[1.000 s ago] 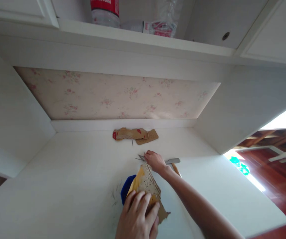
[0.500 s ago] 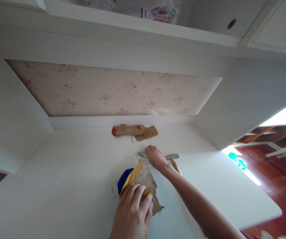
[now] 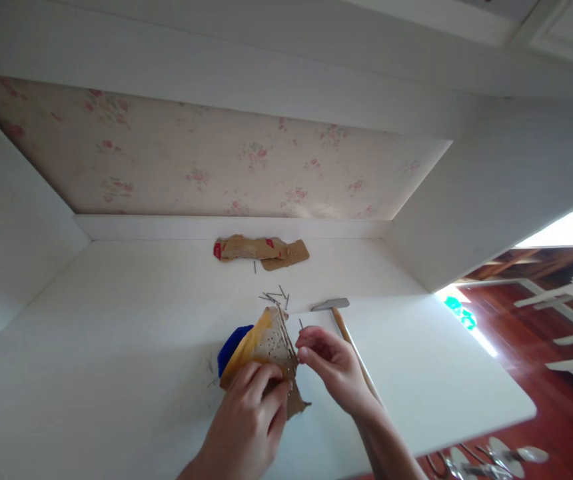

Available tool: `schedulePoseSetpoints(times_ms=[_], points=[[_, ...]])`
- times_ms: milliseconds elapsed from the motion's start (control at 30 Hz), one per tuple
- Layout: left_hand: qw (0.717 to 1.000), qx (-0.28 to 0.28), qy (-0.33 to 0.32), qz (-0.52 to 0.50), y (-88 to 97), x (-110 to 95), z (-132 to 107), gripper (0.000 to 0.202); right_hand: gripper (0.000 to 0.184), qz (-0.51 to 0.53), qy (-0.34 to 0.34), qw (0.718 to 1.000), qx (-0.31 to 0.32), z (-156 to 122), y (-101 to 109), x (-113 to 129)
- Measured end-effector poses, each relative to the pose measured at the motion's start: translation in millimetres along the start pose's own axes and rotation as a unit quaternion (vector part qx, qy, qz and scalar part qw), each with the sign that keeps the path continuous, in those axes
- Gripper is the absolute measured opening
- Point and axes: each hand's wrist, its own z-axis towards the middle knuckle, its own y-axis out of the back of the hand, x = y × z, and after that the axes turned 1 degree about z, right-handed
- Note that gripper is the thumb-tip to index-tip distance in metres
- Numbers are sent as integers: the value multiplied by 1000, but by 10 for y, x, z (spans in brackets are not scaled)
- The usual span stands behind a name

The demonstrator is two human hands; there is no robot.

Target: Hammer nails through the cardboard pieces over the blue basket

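My left hand (image 3: pixel 252 408) presses down on a tan, hole-dotted piece of material with yellow and blue parts (image 3: pixel 261 348) on the white desk (image 3: pixel 116 347). My right hand (image 3: pixel 330 363) is beside its right edge, fingers pinched on a thin nail (image 3: pixel 301 325) that points upward. Several loose nails (image 3: pixel 274 296) lie just beyond the piece. A hammer (image 3: pixel 337 315) with a wooden handle lies to the right, partly behind my right wrist.
A crumpled brown cardboard scrap with red marks (image 3: pixel 259 250) lies at the back of the desk under the floral wall panel (image 3: pixel 206 167), a lone nail beside it. The desk's right edge drops to a red wooden floor (image 3: pixel 541 373), where spoons (image 3: pixel 491 457) show.
My right hand has drawn back from the pile of nails toward me, now pinching one nail beside the piece. The view has tilted down. My left hand stays on the piece.
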Motion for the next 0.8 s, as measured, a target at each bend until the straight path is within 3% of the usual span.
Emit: schedulePoseSetpoints(times_ms=[100,300,800], points=[[1000,9,2,-7,25,-3,17,25,23,13,7,1000,-23,-121,-101,-14],[1000,-2,-7,19,31,-29,24,24,21,-53,49,996,-59,-42,-273,-30],[1000,-26,-6,12,-46,20,-16,21,25,-157,97,983,-4,-31,-338,-5]])
